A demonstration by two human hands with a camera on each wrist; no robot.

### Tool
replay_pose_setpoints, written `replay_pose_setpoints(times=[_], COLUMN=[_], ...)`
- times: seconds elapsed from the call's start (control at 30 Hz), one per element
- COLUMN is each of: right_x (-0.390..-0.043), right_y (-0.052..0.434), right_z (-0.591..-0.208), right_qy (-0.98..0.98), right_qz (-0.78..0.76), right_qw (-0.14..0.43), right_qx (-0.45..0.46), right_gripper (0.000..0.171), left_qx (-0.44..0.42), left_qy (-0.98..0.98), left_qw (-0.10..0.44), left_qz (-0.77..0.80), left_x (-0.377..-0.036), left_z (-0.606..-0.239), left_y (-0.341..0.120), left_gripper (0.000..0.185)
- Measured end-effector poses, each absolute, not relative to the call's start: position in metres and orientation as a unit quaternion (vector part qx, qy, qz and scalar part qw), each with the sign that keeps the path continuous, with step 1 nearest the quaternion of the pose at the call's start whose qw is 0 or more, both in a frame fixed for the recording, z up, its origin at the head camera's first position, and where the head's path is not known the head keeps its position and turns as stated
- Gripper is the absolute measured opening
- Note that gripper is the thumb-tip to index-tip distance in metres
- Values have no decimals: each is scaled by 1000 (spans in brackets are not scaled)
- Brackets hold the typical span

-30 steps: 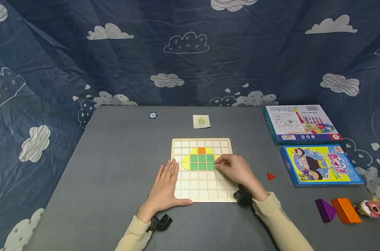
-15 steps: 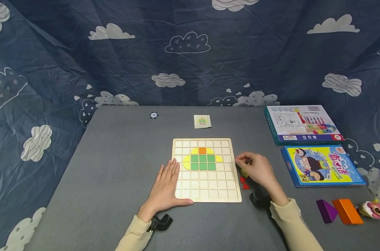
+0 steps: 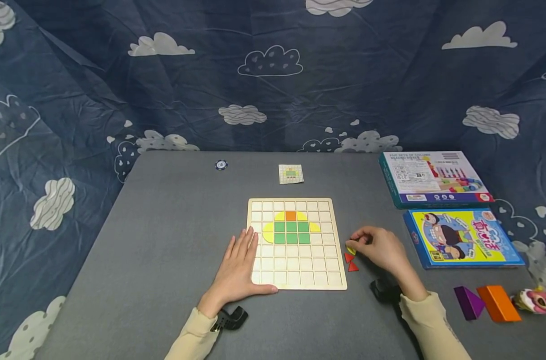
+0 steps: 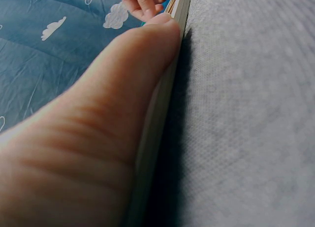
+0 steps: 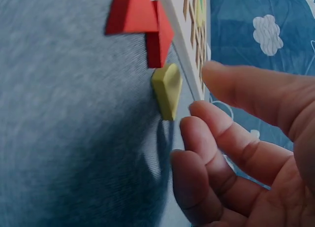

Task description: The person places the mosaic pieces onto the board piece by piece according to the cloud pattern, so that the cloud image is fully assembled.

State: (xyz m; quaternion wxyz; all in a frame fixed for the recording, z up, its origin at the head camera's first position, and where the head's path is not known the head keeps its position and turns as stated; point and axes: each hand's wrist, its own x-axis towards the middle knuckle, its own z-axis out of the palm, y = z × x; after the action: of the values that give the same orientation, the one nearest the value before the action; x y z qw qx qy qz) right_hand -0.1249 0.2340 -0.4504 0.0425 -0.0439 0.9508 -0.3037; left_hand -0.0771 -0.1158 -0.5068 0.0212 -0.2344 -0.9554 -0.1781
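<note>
With the centre of the square wooden grid board [image 3: 298, 265] as the clock's hub and 12 pointing away from the person, the left hand [image 3: 232, 275] lies at 8 o'clock, palm down, its fingers straight over the board's edge toward 9 and its thumb out along the near edge; it rests there without clasping anything. The right hand [image 3: 381, 248] is at 3 o'clock, reaching in from 4 with fingers loosely bent; the right wrist view shows thumb and forefinger tips apart, with nothing pinched between them. Just beside those fingers, the curved yellow tile [image 5: 167, 91] lies on the grey table [image 3: 164, 225] at 3 o'clock, close outside the board. Two red triangular tiles [image 3: 353, 267] crowd its near side toward 4, and the board's edge borders it toward 9. On the board, six green square tiles [image 3: 291, 233] form a block, with an orange square tile [image 3: 291, 216] above. A small pattern card [image 3: 291, 174] sits at 12, a poker chip [image 3: 220, 165] between 10 and 11, a white-topped box [image 3: 435, 175] at 2 and a blue-and-yellow box [image 3: 464, 237] at 3. Farther out between 3 and 4 are a purple prism [image 3: 469, 303], an orange block [image 3: 499, 303] and a figurine [image 3: 537, 301].
</note>
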Motion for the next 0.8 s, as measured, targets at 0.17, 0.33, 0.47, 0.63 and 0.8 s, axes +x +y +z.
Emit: replay_pose_setpoints(times=[0.17,0.33,0.47,0.63,0.8], right_x=[-124,-124,-123,-124,-125], right_y=[236,236,236,236,235], right_z=[-451,-451,-451,-450,-449], right_qy=[953,954,951,948,950], right_qz=[-291,-281,-285,-290,-281], right_qw=[76,103,117,125,123], right_qx=[-29,-21,-21,-29,-50], right_gripper=[27,30,29,25,20], left_qx=[-236,-235,-236,-237,-238], left_qy=[-956,-955,-955,-954,-953], left_qw=[21,21,22,23,25], left_qz=[-175,-178,-181,-183,-185], left_x=[-77,-77,-77,-77,-77], left_z=[-506,-506,-506,-506,-506], left_y=[-116,-116,-116,-116,-117], left_gripper=[128,128,128,128,127])
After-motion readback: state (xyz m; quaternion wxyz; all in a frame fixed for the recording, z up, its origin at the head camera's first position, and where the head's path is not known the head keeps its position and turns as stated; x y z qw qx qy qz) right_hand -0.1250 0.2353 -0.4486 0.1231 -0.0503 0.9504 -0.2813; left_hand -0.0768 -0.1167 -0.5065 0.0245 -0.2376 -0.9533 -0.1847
